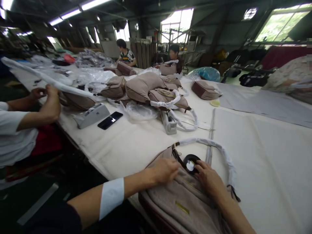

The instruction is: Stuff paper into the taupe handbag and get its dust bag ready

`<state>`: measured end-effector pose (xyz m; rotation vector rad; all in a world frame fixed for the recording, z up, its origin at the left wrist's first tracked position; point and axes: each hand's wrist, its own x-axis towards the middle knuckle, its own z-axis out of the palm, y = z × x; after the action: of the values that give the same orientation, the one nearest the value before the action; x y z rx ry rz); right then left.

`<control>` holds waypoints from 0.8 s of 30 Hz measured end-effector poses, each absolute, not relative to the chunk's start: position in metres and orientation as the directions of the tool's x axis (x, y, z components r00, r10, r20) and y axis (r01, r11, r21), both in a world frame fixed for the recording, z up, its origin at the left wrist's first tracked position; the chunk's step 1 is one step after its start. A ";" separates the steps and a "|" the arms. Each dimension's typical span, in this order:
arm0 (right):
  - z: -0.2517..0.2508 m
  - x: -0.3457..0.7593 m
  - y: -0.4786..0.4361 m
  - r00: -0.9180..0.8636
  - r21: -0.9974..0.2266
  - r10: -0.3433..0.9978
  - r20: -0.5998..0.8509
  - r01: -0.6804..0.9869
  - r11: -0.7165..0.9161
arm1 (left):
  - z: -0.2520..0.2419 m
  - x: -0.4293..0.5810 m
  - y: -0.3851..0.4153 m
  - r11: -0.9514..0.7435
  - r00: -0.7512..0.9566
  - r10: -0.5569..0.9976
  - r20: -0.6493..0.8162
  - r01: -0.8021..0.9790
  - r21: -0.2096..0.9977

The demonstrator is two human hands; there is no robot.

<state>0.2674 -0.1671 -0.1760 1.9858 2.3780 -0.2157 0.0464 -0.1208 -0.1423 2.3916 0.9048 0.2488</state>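
Observation:
A taupe handbag [168, 201] with a gold plate and brown trim lies at the table's near edge. Its handle [229, 156] is wrapped in white padding and arches over the far side. My left hand [165, 170] is at the bag's top, fingers curled together and slightly blurred; whatever they pinch is hidden. My right hand [209, 178] rests over the bag's opening, thumb and fingers on a black round roll [186, 159] with a pale centre, perhaps tape. A white band [111, 196] circles my left forearm.
Several similar bags [146, 86] are piled mid-table among clear plastic wrap [138, 112]. A phone [110, 120], a grey tape dispenser [94, 115] and a smaller dispenser [169, 123] lie in front. A co-worker's arms [41, 110] work at left; two people sit across the table.

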 end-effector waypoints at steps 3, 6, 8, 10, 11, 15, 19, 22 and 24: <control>-0.180 0.270 -0.160 -0.190 -0.019 0.973 -0.132 0.982 0.189 | -0.149 0.081 -0.132 -0.808 0.867 0.476 -0.151 0.498 0.314; -0.181 0.274 -0.156 -0.162 0.069 0.972 -0.169 0.982 0.175 | -0.158 0.091 -0.134 -0.874 0.905 0.382 -0.187 0.419 0.247; -0.181 0.278 -0.154 -0.112 0.082 0.980 -0.164 0.989 0.126 | -0.160 0.085 -0.136 -0.892 0.927 0.342 -0.156 0.372 0.256; -0.180 0.282 -0.150 -0.077 0.085 0.986 -0.144 0.992 0.090 | -0.159 0.078 -0.138 -0.873 0.915 0.378 -0.141 0.403 0.275; -0.180 0.284 -0.148 -0.068 0.095 0.989 -0.134 0.992 0.081 | -0.158 0.076 -0.140 -0.857 0.902 0.404 -0.151 0.431 0.282; -0.180 0.284 -0.140 -0.045 0.143 0.994 -0.101 0.988 0.059 | -0.159 0.082 -0.142 -0.857 0.887 0.407 -0.220 0.454 0.244; -0.190 0.281 -0.140 -0.021 0.147 0.996 -0.089 0.988 0.034 | -0.170 0.093 -0.144 -0.863 0.884 0.414 -0.217 0.457 0.216; -0.197 0.280 -0.142 0.002 0.148 0.998 -0.068 0.989 0.008 | -0.176 0.099 -0.148 -0.872 0.896 0.433 -0.101 0.445 0.205; -0.199 0.280 -0.143 0.011 0.146 0.998 -0.065 0.989 -0.002 | -0.177 0.102 -0.154 -0.894 0.913 0.405 -0.049 0.406 0.191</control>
<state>0.2803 -0.1425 -0.1990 2.1213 2.1077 0.0853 0.1019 -0.1544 -0.1767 2.8784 0.6165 -0.0122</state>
